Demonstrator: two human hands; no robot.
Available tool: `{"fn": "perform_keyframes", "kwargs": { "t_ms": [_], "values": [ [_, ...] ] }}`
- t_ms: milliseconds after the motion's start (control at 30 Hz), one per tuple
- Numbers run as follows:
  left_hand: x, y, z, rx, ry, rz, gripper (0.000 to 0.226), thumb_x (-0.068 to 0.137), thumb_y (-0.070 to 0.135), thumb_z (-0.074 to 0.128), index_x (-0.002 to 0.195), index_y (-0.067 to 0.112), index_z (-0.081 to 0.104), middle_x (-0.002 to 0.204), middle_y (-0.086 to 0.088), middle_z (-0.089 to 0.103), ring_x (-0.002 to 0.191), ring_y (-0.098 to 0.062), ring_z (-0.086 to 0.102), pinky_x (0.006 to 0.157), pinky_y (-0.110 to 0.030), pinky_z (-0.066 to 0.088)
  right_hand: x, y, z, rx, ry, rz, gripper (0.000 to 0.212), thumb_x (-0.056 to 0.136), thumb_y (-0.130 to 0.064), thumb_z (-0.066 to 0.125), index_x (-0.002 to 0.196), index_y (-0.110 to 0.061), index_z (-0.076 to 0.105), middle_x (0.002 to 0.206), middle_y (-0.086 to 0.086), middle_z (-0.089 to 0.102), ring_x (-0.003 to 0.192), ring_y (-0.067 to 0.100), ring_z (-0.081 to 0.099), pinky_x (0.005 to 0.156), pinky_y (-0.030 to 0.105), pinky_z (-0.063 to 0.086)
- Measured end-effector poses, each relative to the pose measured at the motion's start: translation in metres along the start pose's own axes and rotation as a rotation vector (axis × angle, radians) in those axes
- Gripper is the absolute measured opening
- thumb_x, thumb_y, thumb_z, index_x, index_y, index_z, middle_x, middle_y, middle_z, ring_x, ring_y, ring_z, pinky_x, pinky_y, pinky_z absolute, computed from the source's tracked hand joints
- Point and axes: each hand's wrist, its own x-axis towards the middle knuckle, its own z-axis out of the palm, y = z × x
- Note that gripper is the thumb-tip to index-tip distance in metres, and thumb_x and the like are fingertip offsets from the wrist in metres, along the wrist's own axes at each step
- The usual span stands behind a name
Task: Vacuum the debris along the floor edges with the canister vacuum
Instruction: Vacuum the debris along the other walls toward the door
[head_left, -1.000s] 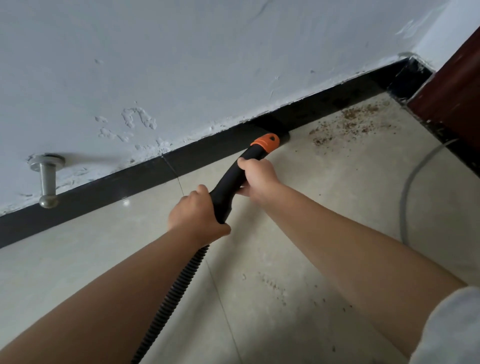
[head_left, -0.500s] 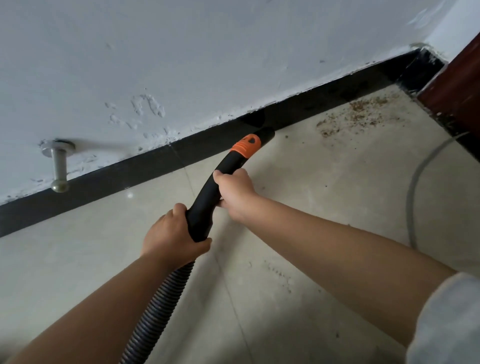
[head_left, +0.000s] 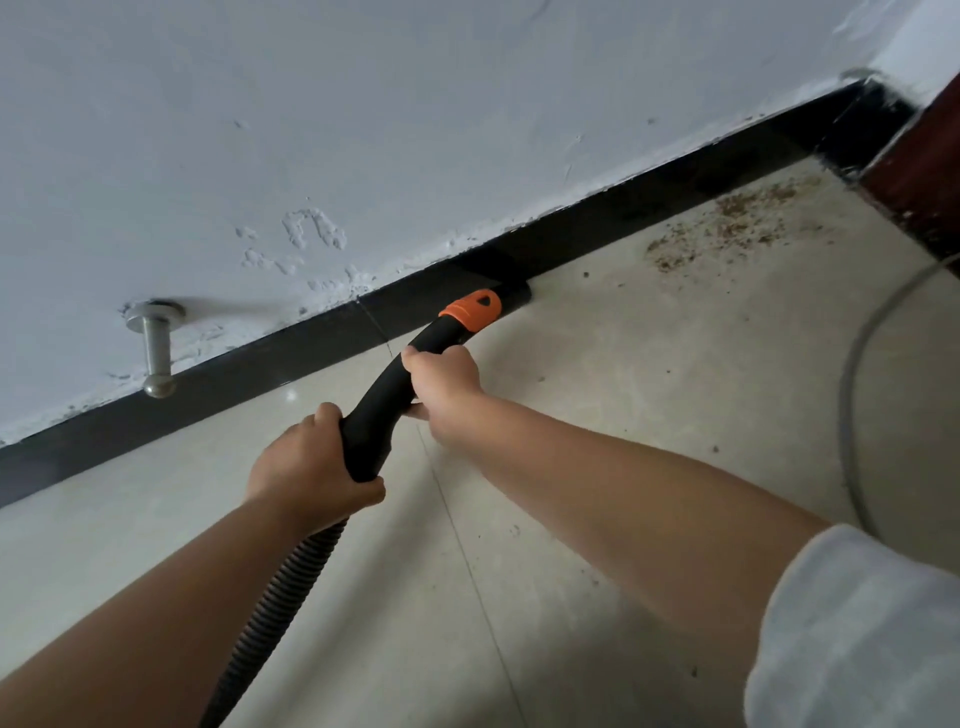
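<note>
Head view: both hands grip vacuum handle (head_left: 387, 400) (nozzle at baseboard (head_left: 597, 234)); debris (head_left: 727, 228) beyond, grey cord (head_left: 852, 374) beside.

Open floor: beige tiled floor (head_left: 649, 395), centre right of frame.
Obstacles: metal door stopper (head_left: 156, 343) at left; grey cable (head_left: 852, 395) at right; black skirting board (head_left: 218, 387) behind.

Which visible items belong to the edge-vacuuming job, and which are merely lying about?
In use: left hand and right hand gripping the black nozzle handle; ribbed hose; brown debris patch near the corner; black baseboard.

Bystanders: metal door stop on the wall; grey cord on the floor; dark red door frame.
</note>
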Motion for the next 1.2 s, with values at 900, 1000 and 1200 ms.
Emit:
{"fn": "perform_keyframes", "kwargs": {
  "t_ms": [900,1000,1200],
  "values": [
    [0.085,0.238,-0.002,0.009,0.004,0.252,0.048,0.067,0.041,0.07,0.091,0.016,0.037,0.075,0.006,0.044,0.073,-0.016,0.051,0.058,-0.025,0.037,0.061,-0.096,-0.203,0.406,0.292,-0.203,0.042,0.091,-0.015,0.058,0.13,-0.003,0.047,0.123,0.014,0.056,0.107,0.028,0.056,0.096,0.045,0.049],
    [0.093,0.256,-0.002,-0.001,0.01,0.268,0.049,0.066,0.041,0.071,0.092,0.016,0.037,0.074,0.007,0.044,0.071,-0.015,0.05,0.056,-0.025,0.036,0.07,-0.107,-0.218,0.437,0.299,-0.229,0.037,0.091,-0.014,0.057,0.125,-0.002,0.05,0.112,0.012,0.057,0.099,0.025,0.055,0.095,0.044,0.049],
    [0.106,0.286,-0.006,0.006,0.008,0.303,0.049,0.067,0.041,0.071,0.091,0.015,0.038,0.074,0.006,0.043,0.073,-0.016,0.051,0.059,-0.026,0.038,0.08,-0.122,-0.244,0.473,0.315,-0.271,0.029,0.091,-0.012,0.056,0.118,-0.001,0.054,0.096,0.008,0.057,0.096,0.026,0.056,0.092,0.042,0.05]
  ]
}}
